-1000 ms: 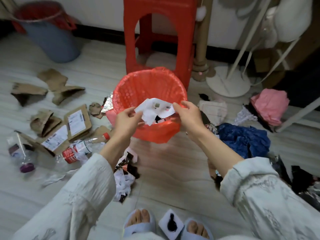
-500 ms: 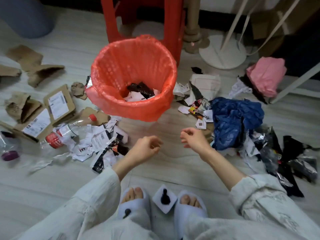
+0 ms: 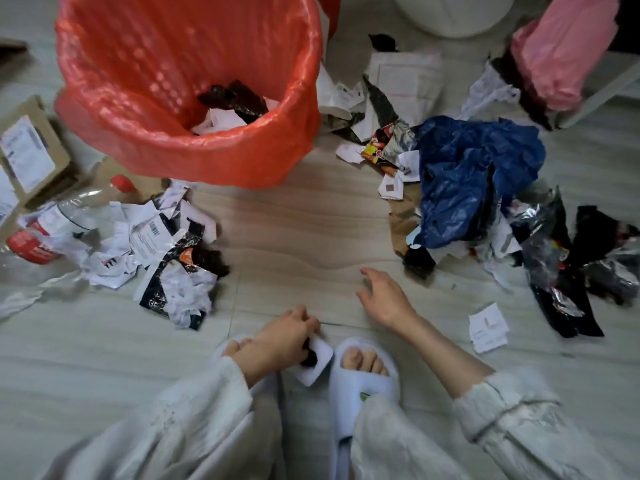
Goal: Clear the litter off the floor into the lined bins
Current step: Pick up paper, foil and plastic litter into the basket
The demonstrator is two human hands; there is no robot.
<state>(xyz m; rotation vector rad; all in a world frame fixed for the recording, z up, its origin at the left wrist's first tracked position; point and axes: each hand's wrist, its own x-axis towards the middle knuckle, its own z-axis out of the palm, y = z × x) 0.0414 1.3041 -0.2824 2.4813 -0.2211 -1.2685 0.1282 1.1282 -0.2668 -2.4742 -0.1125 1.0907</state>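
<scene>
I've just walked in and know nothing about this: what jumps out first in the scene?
The big red-lined bin at top left, with a few scraps already inside. Litter lies on both sides of it: torn paper on the left, a crumpled blue bag on the right. Low in the middle, the left hand closes on a white card between the slippers, while the right hand hovers open.

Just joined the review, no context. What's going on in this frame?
A person is crouched over a littered floor, clearing scraps into the red-lined bin, which already holds some paper and dark wrappers. The left hand is closing on a small white card with a black mark lying between the slippers. The right hand hovers open and empty above the floor. Plenty remains: a paper pile on the left, a blue plastic bag and foil wrappers on the right.
</scene>
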